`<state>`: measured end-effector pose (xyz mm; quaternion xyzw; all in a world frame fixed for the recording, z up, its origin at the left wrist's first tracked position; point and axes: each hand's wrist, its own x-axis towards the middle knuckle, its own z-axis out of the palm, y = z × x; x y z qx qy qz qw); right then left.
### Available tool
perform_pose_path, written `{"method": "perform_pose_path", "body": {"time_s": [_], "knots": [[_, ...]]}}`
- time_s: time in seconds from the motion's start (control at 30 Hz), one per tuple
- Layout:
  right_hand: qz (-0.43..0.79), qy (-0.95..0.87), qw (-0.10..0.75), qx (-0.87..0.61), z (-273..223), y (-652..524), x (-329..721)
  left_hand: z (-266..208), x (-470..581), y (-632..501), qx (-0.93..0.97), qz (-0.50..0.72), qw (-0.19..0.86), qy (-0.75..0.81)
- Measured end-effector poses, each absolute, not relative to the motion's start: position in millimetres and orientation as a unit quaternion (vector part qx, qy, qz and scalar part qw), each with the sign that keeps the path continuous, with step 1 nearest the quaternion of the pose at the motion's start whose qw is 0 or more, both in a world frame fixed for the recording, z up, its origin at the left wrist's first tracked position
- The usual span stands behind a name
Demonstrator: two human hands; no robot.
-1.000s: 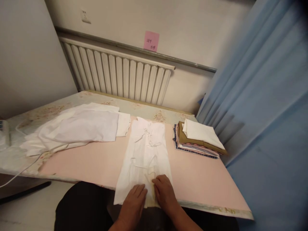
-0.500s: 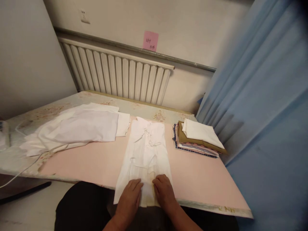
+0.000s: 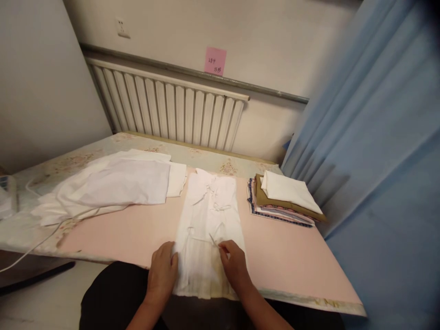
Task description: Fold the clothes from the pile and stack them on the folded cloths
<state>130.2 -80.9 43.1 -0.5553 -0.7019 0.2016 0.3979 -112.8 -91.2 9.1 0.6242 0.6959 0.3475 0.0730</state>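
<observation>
A white garment [image 3: 213,197] with thin ties and creases lies lengthwise on the pink table cover [image 3: 132,233], its near end at the table's front edge. My left hand [image 3: 162,268] rests at the garment's lower left edge, fingers lowered and thumb apart; its palm hides part of that edge. Over the garment's lower right part, my right hand [image 3: 234,263] pinches a thin white tie [image 3: 213,239] between thumb and fingers. The tie's short end sticks up to the left of the fingertips.
To the left, loose white garments [image 3: 113,178] lie heaped, with a white cord [image 3: 48,238] near them. A stack of folded clothes [image 3: 287,197] sits at right beside a blue curtain [image 3: 378,151]. Behind the table are a radiator [image 3: 172,103] and a pink note [image 3: 215,60].
My left hand has moved left from the garment's middle to its edge. My right hand has lifted slightly and now pinches the tie. The garment stays in place.
</observation>
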Motion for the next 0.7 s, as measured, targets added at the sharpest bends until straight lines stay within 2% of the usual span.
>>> {"method": "perform_pose_path", "body": {"time_s": [0.13,0.37,0.57,0.7], "knots": [[0.232,-0.722,0.382,-0.527,44,-76,133,26,-118,-88,0.589,0.287,0.181,0.733],[0.132,-0.634,0.374,-0.664,30,-74,192,34,-125,-81,0.549,0.254,0.236,0.761],[0.197,-0.541,0.333,-0.747,32,-73,213,34,-131,-72,0.490,0.259,0.328,0.765],[0.242,-0.518,0.333,-0.750,28,-68,213,32,-132,-70,0.482,0.271,0.358,0.753]]}}
